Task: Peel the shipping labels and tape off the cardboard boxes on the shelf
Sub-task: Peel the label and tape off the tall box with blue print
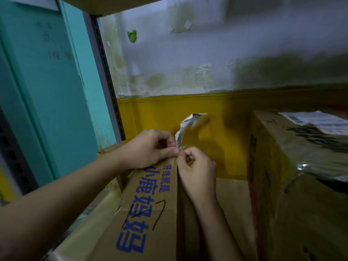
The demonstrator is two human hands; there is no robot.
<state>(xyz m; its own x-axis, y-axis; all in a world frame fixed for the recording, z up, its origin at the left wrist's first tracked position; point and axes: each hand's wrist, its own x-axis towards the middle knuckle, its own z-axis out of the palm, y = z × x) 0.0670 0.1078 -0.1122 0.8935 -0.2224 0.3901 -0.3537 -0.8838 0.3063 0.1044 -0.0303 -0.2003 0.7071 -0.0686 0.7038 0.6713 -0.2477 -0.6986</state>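
Observation:
A cardboard box (150,213) with blue printed characters lies in front of me on the shelf. At its far top edge a crumpled white shipping label strip (185,127) stands up, stuck to clear tape. My left hand (148,149) pinches the base of the strip at the box seam. My right hand (197,170) sits just to the right of it, fingers curled and pinching the clear tape at the same spot. A taller box (293,185) on the right carries a white shipping label (316,121) on its top.
A teal door or panel (47,91) and a grey slotted shelf upright (107,76) stand to the left. Behind the boxes is a stained white wall with a yellow lower band (160,112). A cardboard flap hangs above at the top.

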